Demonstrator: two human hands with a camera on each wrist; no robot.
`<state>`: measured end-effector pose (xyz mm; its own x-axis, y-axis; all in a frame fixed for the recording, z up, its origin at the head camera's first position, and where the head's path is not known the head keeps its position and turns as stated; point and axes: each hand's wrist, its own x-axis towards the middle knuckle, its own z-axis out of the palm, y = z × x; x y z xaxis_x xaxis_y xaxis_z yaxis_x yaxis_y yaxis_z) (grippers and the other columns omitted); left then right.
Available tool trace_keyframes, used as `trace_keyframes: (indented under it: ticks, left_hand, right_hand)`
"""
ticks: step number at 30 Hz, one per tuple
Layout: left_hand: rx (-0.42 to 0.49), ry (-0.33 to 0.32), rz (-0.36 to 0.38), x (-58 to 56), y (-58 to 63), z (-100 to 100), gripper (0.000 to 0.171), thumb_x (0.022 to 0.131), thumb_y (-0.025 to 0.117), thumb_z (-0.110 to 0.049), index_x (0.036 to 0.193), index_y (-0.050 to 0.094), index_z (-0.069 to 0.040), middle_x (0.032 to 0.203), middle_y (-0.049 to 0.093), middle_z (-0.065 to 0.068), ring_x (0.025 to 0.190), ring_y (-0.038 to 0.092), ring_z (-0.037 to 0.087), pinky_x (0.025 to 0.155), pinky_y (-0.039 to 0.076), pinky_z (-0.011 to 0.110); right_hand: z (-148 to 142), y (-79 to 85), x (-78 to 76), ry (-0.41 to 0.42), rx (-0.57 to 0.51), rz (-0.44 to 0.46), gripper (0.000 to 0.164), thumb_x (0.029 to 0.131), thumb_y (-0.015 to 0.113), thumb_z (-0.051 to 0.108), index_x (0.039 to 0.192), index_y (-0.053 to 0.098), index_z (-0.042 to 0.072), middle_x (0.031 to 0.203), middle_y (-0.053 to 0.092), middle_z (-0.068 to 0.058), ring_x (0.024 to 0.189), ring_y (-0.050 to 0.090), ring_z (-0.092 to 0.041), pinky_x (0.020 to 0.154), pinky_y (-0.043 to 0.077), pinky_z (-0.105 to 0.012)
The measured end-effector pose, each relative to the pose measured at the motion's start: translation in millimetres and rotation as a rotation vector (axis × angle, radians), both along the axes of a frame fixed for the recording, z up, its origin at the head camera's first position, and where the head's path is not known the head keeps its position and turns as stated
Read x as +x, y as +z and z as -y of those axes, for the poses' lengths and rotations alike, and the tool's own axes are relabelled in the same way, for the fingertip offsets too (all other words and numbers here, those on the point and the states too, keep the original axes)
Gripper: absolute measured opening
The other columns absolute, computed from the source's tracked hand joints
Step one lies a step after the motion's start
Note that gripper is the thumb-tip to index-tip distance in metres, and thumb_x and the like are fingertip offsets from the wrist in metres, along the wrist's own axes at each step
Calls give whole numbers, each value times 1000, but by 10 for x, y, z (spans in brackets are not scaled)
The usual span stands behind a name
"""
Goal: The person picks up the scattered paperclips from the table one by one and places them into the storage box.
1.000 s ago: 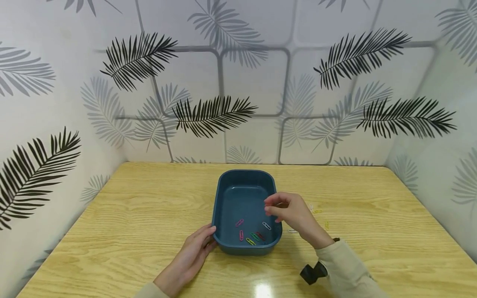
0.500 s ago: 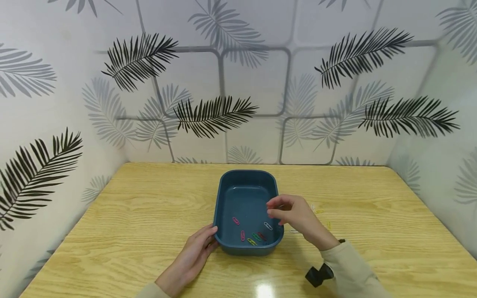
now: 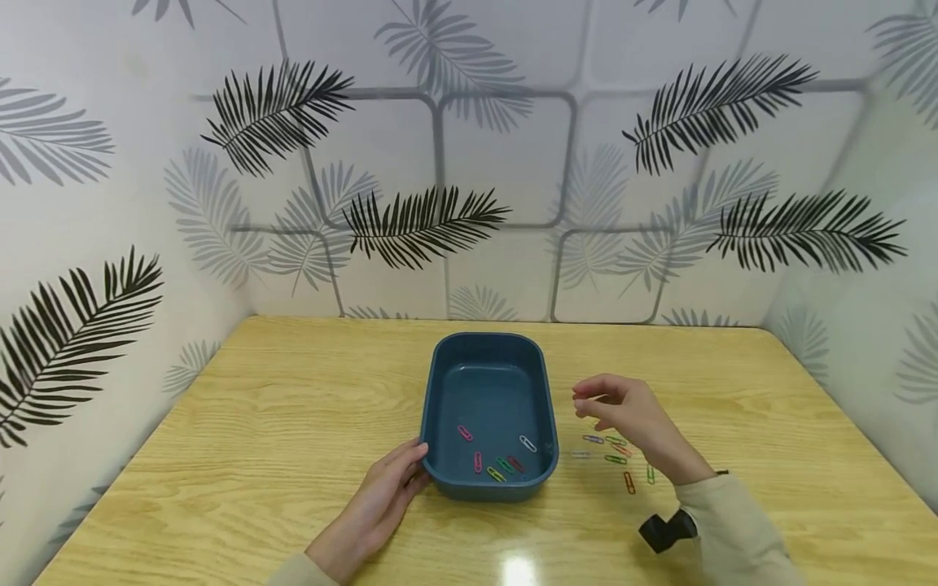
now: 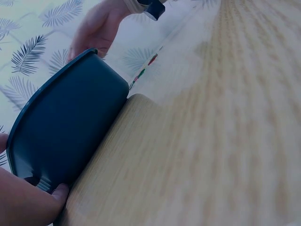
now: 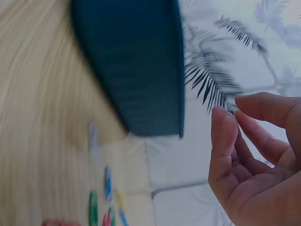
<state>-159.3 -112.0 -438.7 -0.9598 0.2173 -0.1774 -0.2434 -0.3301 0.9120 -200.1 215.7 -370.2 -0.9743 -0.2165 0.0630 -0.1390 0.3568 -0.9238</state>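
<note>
A deep blue plastic tray [image 3: 487,493] stands on the table with several coloured paper clips lying in its near half, among them a pink clip [image 3: 465,433], a white clip [image 3: 528,443] and a yellow clip [image 3: 496,474]. My left hand [image 3: 381,500] holds the tray's near left corner, thumb at the rim and fingers low against the outside wall. Beyond the tray's right side hovers my right hand [image 3: 630,415], fingers loosely bent and nothing between them. Below it, loose clips lie on the table, including a red clip [image 3: 629,483] and a green clip [image 3: 615,460].
A wooden table [image 3: 315,382] carries everything. Patterned wall panels [image 3: 506,268] with leaf prints rise behind it and at both sides. A white clip [image 3: 580,454] lies just right of the tray. A black wrist device [image 3: 667,531] hangs at the right sleeve.
My right hand has moved right, from over the tray's right rim to above the loose clips. One pink clip in the tray has shifted and turned. The left hand stays at the corner.
</note>
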Motion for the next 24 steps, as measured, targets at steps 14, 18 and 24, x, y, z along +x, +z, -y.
trace_keyframes:
  ticks: [14,18,24]
  left_hand:
    - [-5,6,3,-8,6,7,57,100,54,-23,142,36,11,138,48,18,120,50,18,104,40,31]
    - [-5,4,1,-5,7,10,57,100,54,-23,142,36,11,139,48,18,120,50,18,103,40,31]
    - [-5,-9,3,3,13,4,59,100,55,-24,143,35,11,139,48,17,120,49,18,105,39,32]
  right_hand:
    - [-459,-73,-154,-52,218,-75,35,94,66,16,119,60,-8,108,65,-18,92,63,-30,72,57,-41]
    - [-567,-116,-179,-38,349,-96,33,91,68,12,114,61,-10,103,65,-18,88,64,-29,68,57,-38]
    - [-752,-191,-200,27,577,-102,28,84,73,7,103,63,-11,90,65,-16,83,63,-32,68,55,-43]
